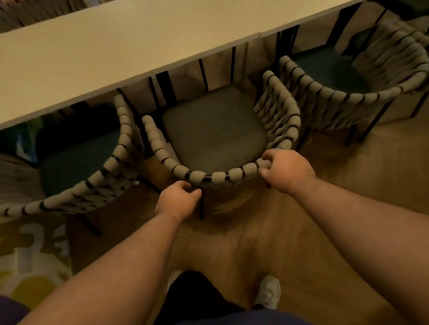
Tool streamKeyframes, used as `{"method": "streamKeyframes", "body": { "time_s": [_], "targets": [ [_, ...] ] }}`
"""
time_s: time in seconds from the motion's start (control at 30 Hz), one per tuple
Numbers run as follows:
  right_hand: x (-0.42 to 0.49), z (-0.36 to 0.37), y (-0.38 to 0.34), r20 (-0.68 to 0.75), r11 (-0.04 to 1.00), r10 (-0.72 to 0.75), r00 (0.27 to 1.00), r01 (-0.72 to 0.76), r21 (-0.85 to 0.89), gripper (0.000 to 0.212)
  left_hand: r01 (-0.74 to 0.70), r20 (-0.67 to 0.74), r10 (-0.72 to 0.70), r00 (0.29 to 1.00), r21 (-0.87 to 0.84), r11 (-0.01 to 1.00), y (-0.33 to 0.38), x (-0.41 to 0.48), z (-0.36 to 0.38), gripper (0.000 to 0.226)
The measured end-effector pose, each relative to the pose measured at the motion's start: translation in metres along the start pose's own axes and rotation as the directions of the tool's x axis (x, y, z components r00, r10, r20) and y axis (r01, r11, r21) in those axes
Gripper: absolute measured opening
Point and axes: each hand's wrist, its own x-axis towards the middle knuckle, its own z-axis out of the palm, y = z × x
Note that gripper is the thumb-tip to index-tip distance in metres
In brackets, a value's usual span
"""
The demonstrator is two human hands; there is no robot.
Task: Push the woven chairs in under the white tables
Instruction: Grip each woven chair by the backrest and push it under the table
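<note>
A wooden floor (pixel 365 175) runs under a long white worktop (pixel 120 48) made of two tables set end to end, which crosses the upper part of the view at a slant. At far left a patterned rug (pixel 22 257) in yellow and white lies on the floor. Three woven chairs stand in a row along the near edge of the worktop. The left chair (pixel 78 161) has its dark seat partly beneath the edge, with its curved back out over the rug. Just beside it, the middle chair (pixel 213 131) has the front of its grey cushion under the worktop and its roped back rail out toward the person. The left grip (pixel 177 199), a bare hand, curls its fingers in against that chair's back just below the rail. The right grip (pixel 286 169) wraps its fingers over the rail at its right end, holding it. The right chair (pixel 330 74) sits partly under the second table. A pale shoe (pixel 267 291) stands on the floor below.
</note>
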Motion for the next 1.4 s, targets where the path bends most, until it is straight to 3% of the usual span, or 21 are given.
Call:
{"method": "streamKeyframes", "body": {
  "time_s": [0.17,0.33,0.43,0.53,0.6,0.67,0.73,0.87,0.97,1.03,1.07,1.17,1.4],
  "targets": [
    [0.036,-0.003,0.038,0.011,0.970,0.151,0.989,-0.150,0.192,0.047,0.200,0.011,-0.204,0.979,-0.252,0.947,0.031,0.018,0.041,0.056],
    [0.094,0.009,0.056,0.149,0.863,0.267,0.952,-0.305,0.403,0.045,0.412,0.088,-0.413,0.907,-0.399,0.819,0.045,0.062,0.067,0.073],
    [0.123,0.018,0.064,0.221,0.781,0.331,0.917,-0.398,0.482,0.043,0.513,0.204,-0.493,0.845,-0.566,0.645,0.051,0.082,0.086,0.083],
    [0.148,0.029,0.073,0.348,0.614,0.383,0.856,-0.517,0.596,0.043,0.543,0.316,-0.482,0.818,-0.700,0.464,0.061,0.090,0.106,0.070],
    [0.162,0.036,0.080,0.438,0.494,0.424,0.793,-0.608,0.622,0.040,0.583,0.376,-0.507,0.776,-0.735,0.347,0.071,0.093,0.119,0.072],
    [0.174,0.043,0.086,0.530,0.345,0.494,0.689,-0.715,0.608,0.056,0.618,0.420,-0.567,0.708,-0.758,0.210,0.082,0.099,0.131,0.083],
    [0.186,0.053,0.091,0.604,0.181,0.513,0.610,-0.765,0.618,0.070,0.601,0.431,-0.610,0.665,-0.793,0.096,0.089,0.107,0.144,0.082],
    [0.208,0.073,0.102,0.702,-0.007,0.402,0.588,-0.764,0.645,0.067,0.468,0.463,-0.589,0.662,-0.870,-0.157,0.094,0.123,0.168,0.063],
    [0.216,0.084,0.110,0.744,-0.070,0.317,0.588,-0.768,0.637,0.042,0.351,0.472,-0.526,0.707,-0.881,-0.318,0.098,0.134,0.180,0.042],
    [0.219,0.093,0.111,0.742,-0.160,0.278,0.610,-0.732,0.662,0.018,0.289,0.479,-0.492,0.727,-0.864,-0.413,0.099,0.138,0.185,0.039],
    [0.220,0.097,0.111,0.734,-0.220,0.270,0.624,-0.702,0.678,0.016,0.271,0.482,-0.477,0.735,-0.854,-0.445,0.099,0.139,0.186,0.040],
    [0.220,0.105,0.111,0.714,-0.358,0.256,0.652,-0.622,0.696,0.027,0.241,0.456,-0.480,0.749,-0.863,-0.444,0.104,0.138,0.187,0.043],
    [0.212,0.111,0.117,0.712,-0.426,0.250,0.656,-0.586,0.690,0.028,0.170,0.403,-0.521,0.752,-0.883,-0.437,0.102,0.132,0.194,0.043]
  ]
}}
